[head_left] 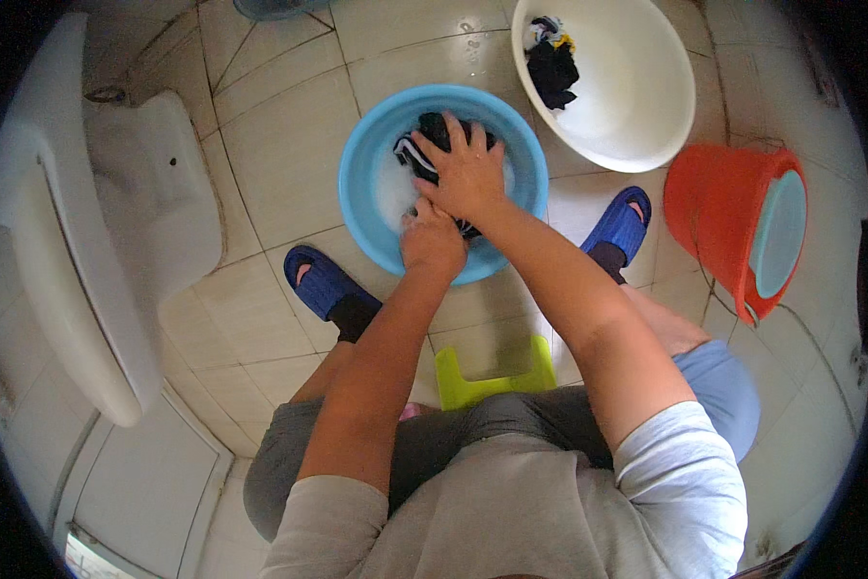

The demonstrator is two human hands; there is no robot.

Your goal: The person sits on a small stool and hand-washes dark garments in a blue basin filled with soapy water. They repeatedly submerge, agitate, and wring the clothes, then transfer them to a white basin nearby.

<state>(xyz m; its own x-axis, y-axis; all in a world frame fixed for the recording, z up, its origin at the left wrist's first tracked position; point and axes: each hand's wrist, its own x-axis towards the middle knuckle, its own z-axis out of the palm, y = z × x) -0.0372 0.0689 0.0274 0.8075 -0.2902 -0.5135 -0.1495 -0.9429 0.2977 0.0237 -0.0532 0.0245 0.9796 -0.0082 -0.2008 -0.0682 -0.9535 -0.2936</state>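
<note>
A blue basin [350, 183] stands on the floor between my feet, with whitish, sudsy water inside. In it lies a wet black garment with white stripes [416, 154]. My right hand [468, 176] presses down on this garment from above, fingers spread. Nearer to me, my left hand [434, 239] is closed on the garment's near part, its fingers curled and partly hidden. The two hands touch or nearly touch at the basin's middle.
A large white basin [636, 96] at the far right holds a small dark clothing bundle [552, 72]. An orange bucket [714, 207] with a light-blue basin [781, 236] stands at right. White toilet [86, 299] at left; yellow-green stool [492, 386] under me; blue slippers [323, 280] on my feet.
</note>
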